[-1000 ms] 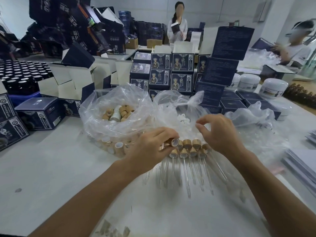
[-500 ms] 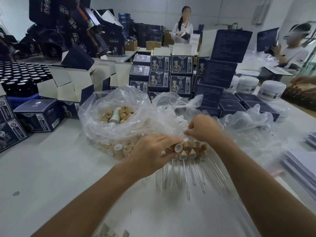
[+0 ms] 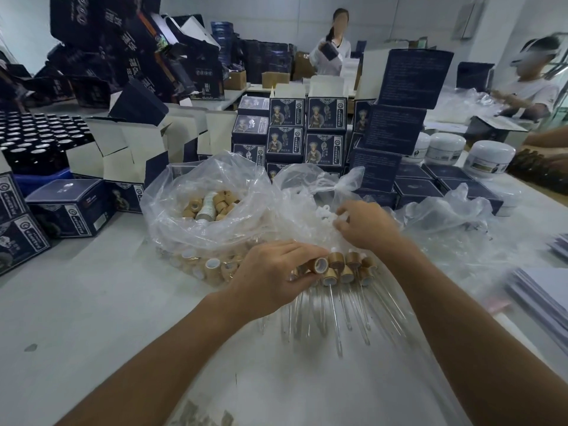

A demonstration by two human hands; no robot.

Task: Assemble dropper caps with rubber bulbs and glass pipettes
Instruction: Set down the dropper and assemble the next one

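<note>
My left hand [image 3: 270, 273] grips a bundle of bamboo-coloured dropper caps [image 3: 341, 267] with glass pipettes [image 3: 335, 315] pointing toward me over the white table. My right hand [image 3: 365, 224] reaches into a clear plastic bag [image 3: 307, 186] of white rubber bulbs [image 3: 325, 215], its fingers curled among them; whether it pinches one is hidden. To the left, another clear bag [image 3: 196, 186] holds several loose bamboo caps [image 3: 215, 202].
Stacks of dark blue boxes [image 3: 307, 130] stand behind the bags, open white cartons [image 3: 129, 149] and dark bottles [image 3: 33, 136] at the left. White jars [image 3: 488, 156] sit at the right, paper stacks [image 3: 544, 293] near the right edge. Two people work at the back.
My right hand has moved from above the caps away into the bag of white bulbs. My left hand keeps its grip on the bundle of caps.
</note>
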